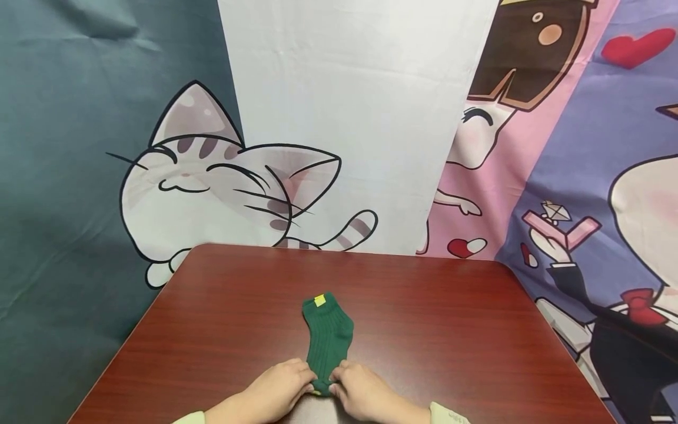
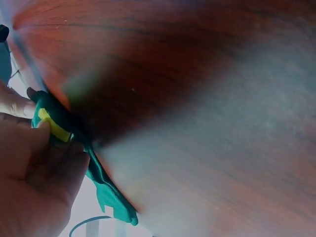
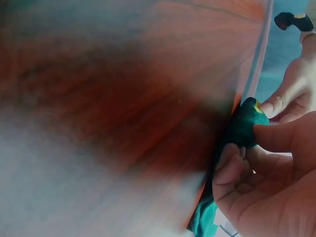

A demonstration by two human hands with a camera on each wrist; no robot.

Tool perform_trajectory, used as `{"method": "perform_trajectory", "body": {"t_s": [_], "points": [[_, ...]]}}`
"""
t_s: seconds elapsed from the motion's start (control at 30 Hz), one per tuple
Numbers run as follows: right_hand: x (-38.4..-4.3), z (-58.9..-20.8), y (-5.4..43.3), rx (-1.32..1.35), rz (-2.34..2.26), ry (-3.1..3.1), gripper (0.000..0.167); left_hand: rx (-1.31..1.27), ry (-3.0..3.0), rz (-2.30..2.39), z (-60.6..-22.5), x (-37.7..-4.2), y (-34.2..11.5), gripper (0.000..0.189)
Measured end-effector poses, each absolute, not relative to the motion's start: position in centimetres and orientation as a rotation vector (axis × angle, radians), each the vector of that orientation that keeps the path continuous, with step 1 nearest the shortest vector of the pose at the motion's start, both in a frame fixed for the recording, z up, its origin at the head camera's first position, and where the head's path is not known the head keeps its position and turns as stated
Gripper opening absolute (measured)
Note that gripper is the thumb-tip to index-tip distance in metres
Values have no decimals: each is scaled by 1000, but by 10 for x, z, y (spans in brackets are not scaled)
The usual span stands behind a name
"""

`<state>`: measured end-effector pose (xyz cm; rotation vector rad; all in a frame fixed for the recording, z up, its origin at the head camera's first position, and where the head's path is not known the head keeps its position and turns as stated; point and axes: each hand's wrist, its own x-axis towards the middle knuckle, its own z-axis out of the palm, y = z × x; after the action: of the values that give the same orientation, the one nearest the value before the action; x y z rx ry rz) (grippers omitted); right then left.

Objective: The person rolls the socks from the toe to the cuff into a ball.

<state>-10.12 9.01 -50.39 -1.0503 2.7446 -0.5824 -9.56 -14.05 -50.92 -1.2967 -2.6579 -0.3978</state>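
A dark green ribbed sock (image 1: 329, 330) lies lengthwise on the table, its far end marked by a small yellow tag (image 1: 320, 301). The sock's near end is bunched up between both hands. My left hand (image 1: 283, 386) pinches the near end from the left, thumb beside a yellow patch (image 2: 53, 124) that shows in the left wrist view. From the right, my right hand (image 1: 365, 390) pinches the same end, thumb on the near side and fingers curled on the far side. In the right wrist view the sock (image 3: 244, 126) is partly hidden behind the fingers.
The reddish-brown wooden table (image 1: 450, 330) has rounded far corners and a glossy surface. Behind its far edge hangs a printed cloth with a cartoon cat (image 1: 212, 194) and other cartoon figures.
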Motion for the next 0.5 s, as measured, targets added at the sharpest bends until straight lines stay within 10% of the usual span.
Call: {"method": "perform_trajectory", "body": {"t_s": [0.5], "points": [[-108,-492,84,-696,-669,2688,21,-1069,-2916,-511,-503,-98,-133,10]]}}
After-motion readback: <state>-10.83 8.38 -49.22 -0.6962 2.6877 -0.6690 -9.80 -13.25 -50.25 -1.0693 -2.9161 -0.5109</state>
